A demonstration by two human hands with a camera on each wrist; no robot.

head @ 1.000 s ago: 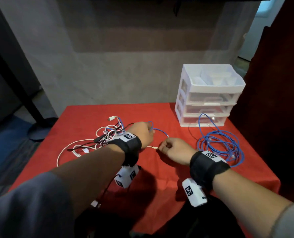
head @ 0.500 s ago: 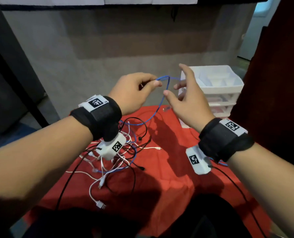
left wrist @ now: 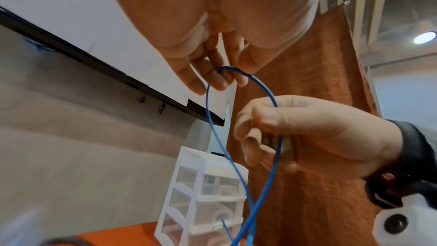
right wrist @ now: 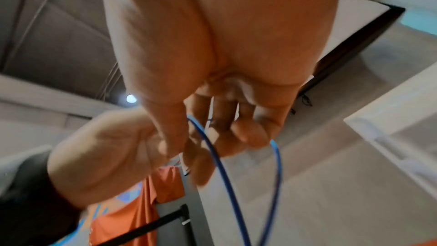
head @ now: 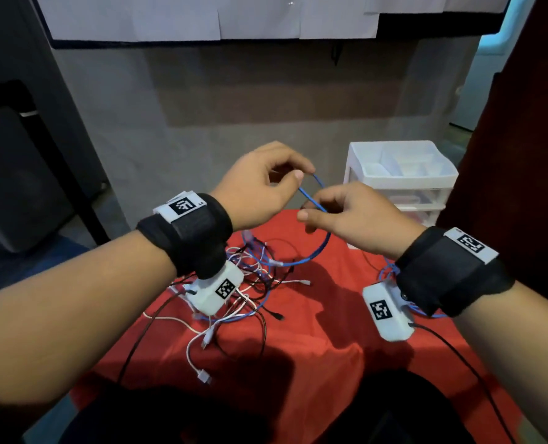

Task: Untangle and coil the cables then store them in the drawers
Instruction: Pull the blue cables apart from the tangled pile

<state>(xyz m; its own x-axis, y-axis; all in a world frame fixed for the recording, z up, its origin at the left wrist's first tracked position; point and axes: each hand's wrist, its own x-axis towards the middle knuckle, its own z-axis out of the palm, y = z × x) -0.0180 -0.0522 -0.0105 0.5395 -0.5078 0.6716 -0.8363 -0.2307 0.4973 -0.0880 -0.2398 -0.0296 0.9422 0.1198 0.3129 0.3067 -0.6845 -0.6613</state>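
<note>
**Two hands lift a blue cable clear of the tangle**

Above a table draped in red cloth (head: pixel 314 341), a person holds a thin blue cable (head: pixel 311 195) in the air with both hands. The left hand (head: pixel 260 184) pinches the top of the cable's loop between thumb and curled fingertips (left wrist: pixel 220 79); the right hand (head: pixel 352 216), just beside it and slightly lower, closes thumb and curled fingers around the same strand. From the two grips the cable arcs down in a loop and runs into a tangle of white, black and blue cables (head: pixel 234 293) lying on the cloth beneath the left wrist. A second bundle of blue cable (head: pixel 391 270) lies on the cloth under the right wrist, mostly hidden by it. A white plastic drawer unit (head: pixel 400 177) stands at the table's far right corner, its three clear drawers pushed in and its open top tray divided into compartments. Both wrists wear black bands carrying white camera housings.
</note>
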